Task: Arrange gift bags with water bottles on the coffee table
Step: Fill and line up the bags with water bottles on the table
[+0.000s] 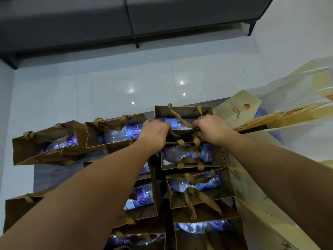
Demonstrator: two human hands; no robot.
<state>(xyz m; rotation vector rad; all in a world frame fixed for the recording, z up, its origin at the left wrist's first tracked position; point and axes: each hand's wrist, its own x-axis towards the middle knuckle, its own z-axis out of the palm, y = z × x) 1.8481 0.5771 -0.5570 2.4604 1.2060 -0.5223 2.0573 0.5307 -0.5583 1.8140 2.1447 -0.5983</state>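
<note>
Both hands, left (156, 132) and right (210, 129), pinch the near rim of the far bag (182, 112) in the middle of the frame. A bottle (171, 122) lies inside. Best to nudge it square with the row on the worktop (54, 174), keeping it upright.

I am seeing brown kraft gift bags (183, 112) with tan ribbon handles (177, 114); clear water bottles (129, 133) showing blue-purple labels. Cream bags (237, 109) carrying orange-green prints. Table (54, 174) appearing grey, floor (108, 83) glossy white, sofa (90, 20) dark grey.
</note>
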